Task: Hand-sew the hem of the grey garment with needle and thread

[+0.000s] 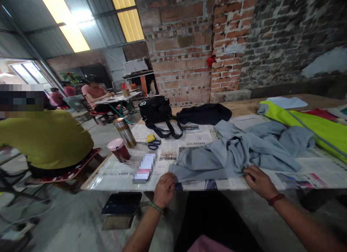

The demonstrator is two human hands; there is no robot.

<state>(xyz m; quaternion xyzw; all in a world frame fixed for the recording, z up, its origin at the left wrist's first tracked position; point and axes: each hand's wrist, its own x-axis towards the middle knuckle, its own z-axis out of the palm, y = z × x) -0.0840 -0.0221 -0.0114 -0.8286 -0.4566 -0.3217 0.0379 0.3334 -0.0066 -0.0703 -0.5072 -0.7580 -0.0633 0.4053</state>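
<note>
A crumpled grey garment [235, 152] lies across the newspaper-covered table in front of me. My left hand [164, 189] is closed on its left end at the table's front edge, fingers curled and thumb pressed against the cloth. Over by the garment's front right side, my right hand [258, 181] is closed in a pinch. A thin, shiny, needle-like thing shows at its fingertips, close against the grey cloth; it is too small to make out fully. Between the two hands the garment's front edge is stretched out.
Left of the garment are a phone [145, 167], dark-handled scissors [154, 144], a pink-lidded cup [119, 150] and a metal flask [124, 132]. Behind lie a black bag [155, 111] and dark cloth [204, 114]. A yellow reflective vest [311, 127] is at right. A person in mustard [51, 136] sits at left.
</note>
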